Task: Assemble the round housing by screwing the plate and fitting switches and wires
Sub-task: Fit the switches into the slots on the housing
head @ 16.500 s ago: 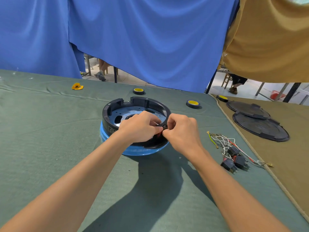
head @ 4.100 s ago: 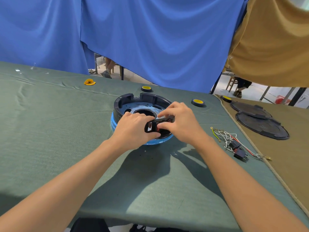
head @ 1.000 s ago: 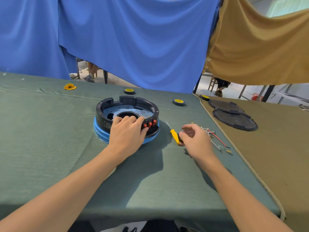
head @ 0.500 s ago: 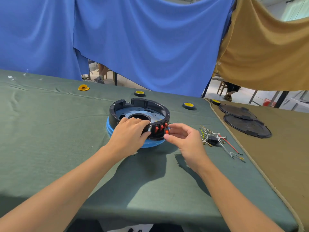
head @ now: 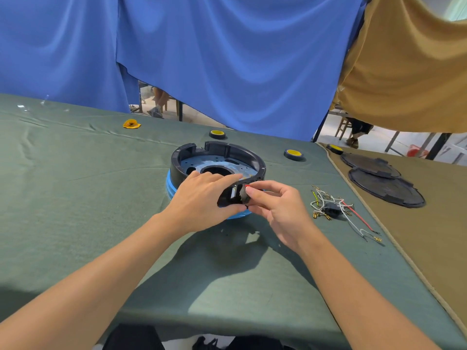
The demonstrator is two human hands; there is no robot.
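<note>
Head camera looks down on the round housing (head: 217, 149), a black ring-walled shell that sits near the middle of the green-clothed counter (head: 75, 198) on a blue base (head: 171, 186), probably so that its near wall is lifted to where the hands can work. Inside it the pale metal plate (head: 192, 164) lies flat on the floor of the shell, apparently already in place. Rectangular slots (head: 231, 195) are cut in the near wall. The left hand (head: 199, 203) lies over that wall just beside them, fingers across the rim and thumb below, its grip clamped on the housing, seemingly to stop it turning or sliding under a push. The right hand (head: 278, 208) holds a small black switch (head: 244, 194) with a red rocker, its grip pinched on it between thumb and fingertips, right at the wall next to the open slots. Whether the switch is partly seated cannot be told. The step looks like pressing a switch into its slot, with at least one slot unfilled. To the right, near the right hand, a loose tangle of wires (head: 326, 202) with brass terminals lies around one more black switch (head: 331, 207), kept within easy reach. Farther off stand yellow tape rolls (head: 216, 134), and two black round lids (head: 386, 189) rest on the tan cloth, well apart from the work.
</note>
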